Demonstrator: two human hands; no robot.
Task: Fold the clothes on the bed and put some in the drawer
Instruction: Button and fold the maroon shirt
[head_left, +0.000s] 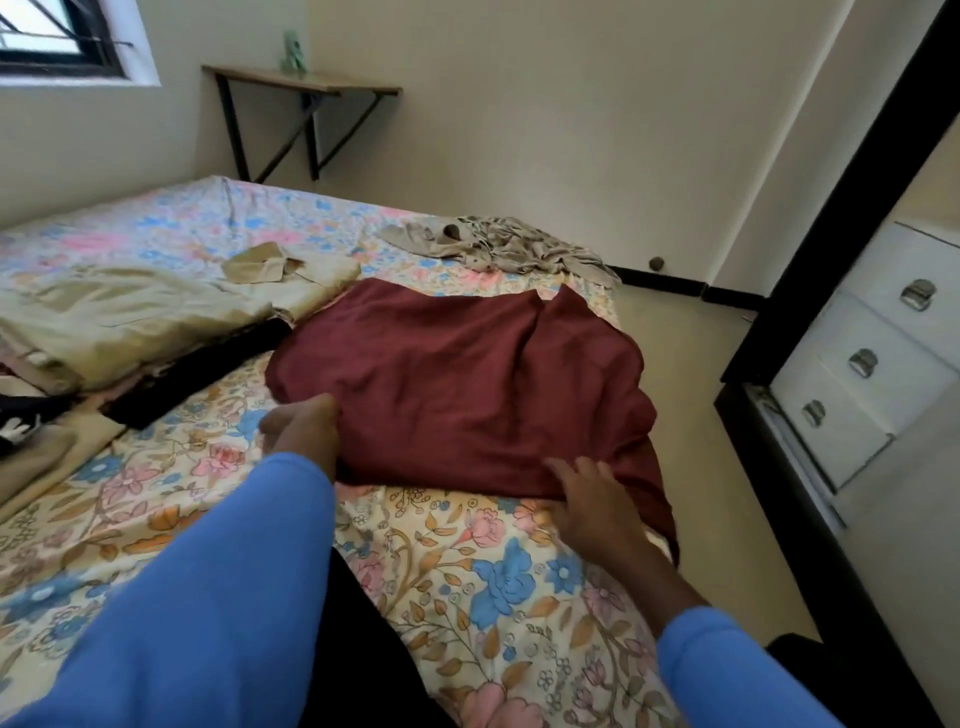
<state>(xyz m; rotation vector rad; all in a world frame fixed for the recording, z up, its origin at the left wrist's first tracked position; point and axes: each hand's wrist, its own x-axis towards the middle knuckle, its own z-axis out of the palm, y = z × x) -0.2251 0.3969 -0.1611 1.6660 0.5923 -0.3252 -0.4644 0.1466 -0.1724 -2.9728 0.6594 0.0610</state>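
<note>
— What have you got in the middle of the frame?

— A maroon garment (457, 379) lies spread on the bed (467, 571), right of centre, with its right edge hanging over the side of the mattress. The sheet is floral, with blue, pink and orange flowers.

— And the hands?

— Both come in from the bottom, in blue sleeves (208, 597). The left hand (304, 431) is at the near left edge of the garment; its fingers are curled together on the cloth, though blur keeps me from saying whether they truly pinch it. The right hand (592, 509) is at the near right edge, fingers spread and lying flat on the hem.

— Anything else on the bed?

— At the left, a folded beige shirt (156, 317) sits on top of a pile with a dark piece (208, 364) under it, just beside the maroon one. At the far end, upper centre, a grey crumpled garment (498, 244) lies well apart.

— And the drawers?

— At the right edge, white drawers (852, 395) with metal handles, all closed. Upper left, a small wall shelf (301, 82) stands beside a window (57, 41).
</note>
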